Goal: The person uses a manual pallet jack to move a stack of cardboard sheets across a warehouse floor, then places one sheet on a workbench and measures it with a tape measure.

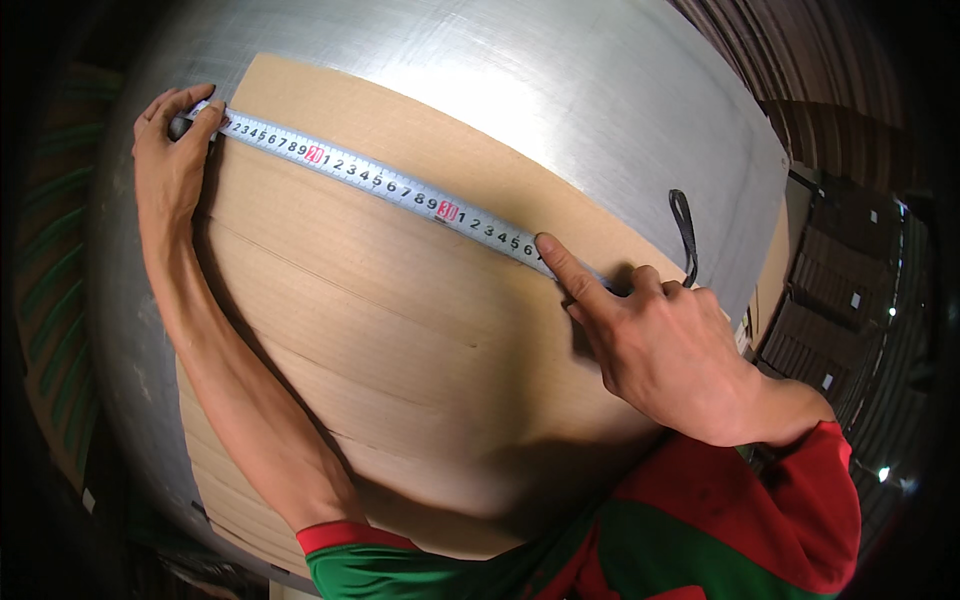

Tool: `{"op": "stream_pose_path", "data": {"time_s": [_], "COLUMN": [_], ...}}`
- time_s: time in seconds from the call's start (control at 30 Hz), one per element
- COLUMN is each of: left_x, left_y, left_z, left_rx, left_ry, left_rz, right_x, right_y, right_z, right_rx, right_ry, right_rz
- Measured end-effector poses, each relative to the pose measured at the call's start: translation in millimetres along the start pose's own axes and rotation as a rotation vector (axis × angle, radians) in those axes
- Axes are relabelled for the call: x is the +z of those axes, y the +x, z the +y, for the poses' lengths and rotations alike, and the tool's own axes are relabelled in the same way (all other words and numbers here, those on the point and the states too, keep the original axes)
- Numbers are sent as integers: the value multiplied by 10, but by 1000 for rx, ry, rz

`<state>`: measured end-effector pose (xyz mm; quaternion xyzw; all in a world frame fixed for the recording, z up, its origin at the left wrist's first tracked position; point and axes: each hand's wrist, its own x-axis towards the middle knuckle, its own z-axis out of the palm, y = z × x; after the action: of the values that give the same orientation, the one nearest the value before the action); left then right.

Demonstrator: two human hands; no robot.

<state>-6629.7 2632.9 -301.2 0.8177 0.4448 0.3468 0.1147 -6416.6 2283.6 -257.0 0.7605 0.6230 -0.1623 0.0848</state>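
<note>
A tape measure's white blade with black and red markings stretches slantwise over a brown cardboard sheet. My left hand pinches the blade near the sheet's far left corner, thumb and fingers closed on it. At the other end my right hand is wrapped around the tape measure's case, which the hand mostly hides. Its index finger is stretched out, the tip pressing on the blade. A black wrist strap loops out beyond the right knuckles.
Under the cardboard lies a shiny grey metal tabletop, its edges curving around the sheet. Stacks of dark brown sheets stand at the right. Green-edged slats show at the far left. My red and green sleeves overlap the near edge.
</note>
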Motion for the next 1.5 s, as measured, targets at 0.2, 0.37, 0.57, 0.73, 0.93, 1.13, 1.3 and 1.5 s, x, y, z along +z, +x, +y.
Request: {"op": "stream_pose_path", "data": {"time_s": [0.2,0.37,0.57,0.73,0.93,1.13,1.3,1.5], "left_x": [-237,-508,-643,-649,-647,-661,-670,-653], "left_y": [50,-37,-105,-101,-82,-27,-19,-25], "left_z": [-209,-282,-181,-185,-227,-224,-192,-154], "left_rx": [50,-5,-69,-72,-83,-100,-91,-110], "left_ry": [-11,-73,-90,-89,-83,-95,-91,-132], "left_rz": [33,53,48,42,53,29,44,40], "right_x": [-199,-391,-449,-446,-478,-516,-541,-569], "right_y": [-62,-170,-250,-234,-147,-102,-102,-115], "right_z": [-381,-774,-909,-932,-912,-865,-870,-853], "right_rx": [37,55,70,61,44,12,38,38], "right_ry": [0,-26,-5,-11,0,4,-9,-15], "right_rz": [-4,-28,-35,-33,-26,-28,-49,-40]}}
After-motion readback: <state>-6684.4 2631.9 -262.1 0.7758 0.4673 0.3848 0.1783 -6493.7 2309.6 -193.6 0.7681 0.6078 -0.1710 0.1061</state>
